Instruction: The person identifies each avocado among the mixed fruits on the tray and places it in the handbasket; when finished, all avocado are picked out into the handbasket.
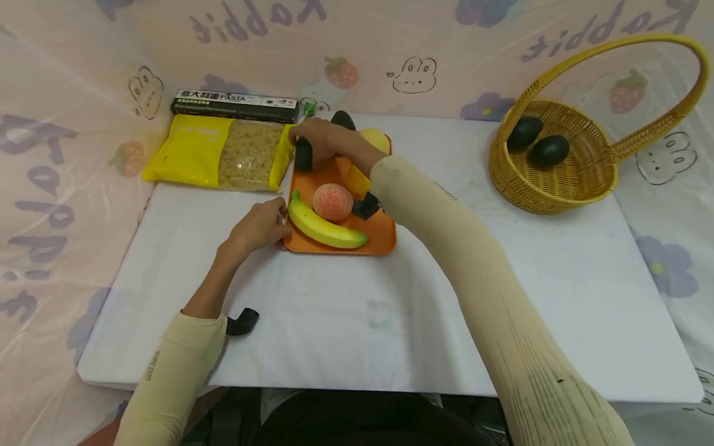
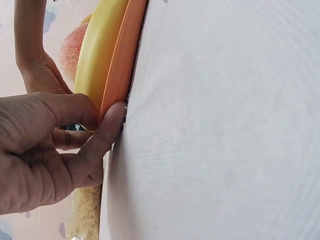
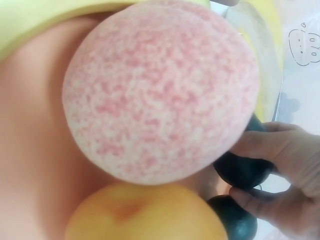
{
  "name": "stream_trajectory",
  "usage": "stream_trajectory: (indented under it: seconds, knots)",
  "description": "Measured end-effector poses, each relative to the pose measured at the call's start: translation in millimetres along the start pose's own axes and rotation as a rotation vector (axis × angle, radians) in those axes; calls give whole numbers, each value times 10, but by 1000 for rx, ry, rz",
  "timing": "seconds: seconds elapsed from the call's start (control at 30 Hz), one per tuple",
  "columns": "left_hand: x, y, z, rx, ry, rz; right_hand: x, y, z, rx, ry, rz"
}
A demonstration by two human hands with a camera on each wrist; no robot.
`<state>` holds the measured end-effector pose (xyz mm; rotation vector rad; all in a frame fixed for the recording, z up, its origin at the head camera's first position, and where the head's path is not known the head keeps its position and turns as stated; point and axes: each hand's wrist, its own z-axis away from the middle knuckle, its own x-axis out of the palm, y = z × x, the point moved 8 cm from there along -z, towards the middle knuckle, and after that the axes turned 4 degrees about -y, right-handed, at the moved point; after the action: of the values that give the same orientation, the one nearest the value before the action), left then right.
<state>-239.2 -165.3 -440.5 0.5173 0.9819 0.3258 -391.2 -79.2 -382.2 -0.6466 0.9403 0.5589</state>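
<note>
An orange tray [image 1: 379,238] lies on the table with a banana [image 1: 326,230], a speckled pink peach [image 1: 333,202], an orange-yellow fruit [image 1: 357,183] and a pale yellow round fruit [image 1: 376,140]. My left hand [image 1: 259,223] pinches the tray's left rim; in the left wrist view, thumb and finger meet at its corner beside the banana. At the tray's far left, my right hand [image 1: 322,141] grips a dark green avocado [image 1: 304,155]. Another avocado [image 1: 343,119] sits just beyond that hand. In the right wrist view, the peach [image 3: 160,92] covers much of the scene.
A yellow pasta bag [image 1: 217,152] lies left of the tray, with a black pasta box [image 1: 234,105] behind it. At the far right stands a wicker basket [image 1: 515,186] with a tall handle, holding two avocados [image 1: 549,150]. A patterned curtain surrounds the table.
</note>
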Motion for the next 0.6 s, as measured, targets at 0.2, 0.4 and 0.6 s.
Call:
stream_trajectory:
  seconds: [0.2, 0.4, 0.6]
  knots:
    - [0, -7, -3, -6, -2, -1, -14, -41, 50, -26, 23, -37]
    - [8, 16, -9, -8, -14, 2, -15, -51, 137, -18, 15, -67]
    - [-7, 17, 13, -1, -15, 12, -104, -120, 199, -32, 85, -50]
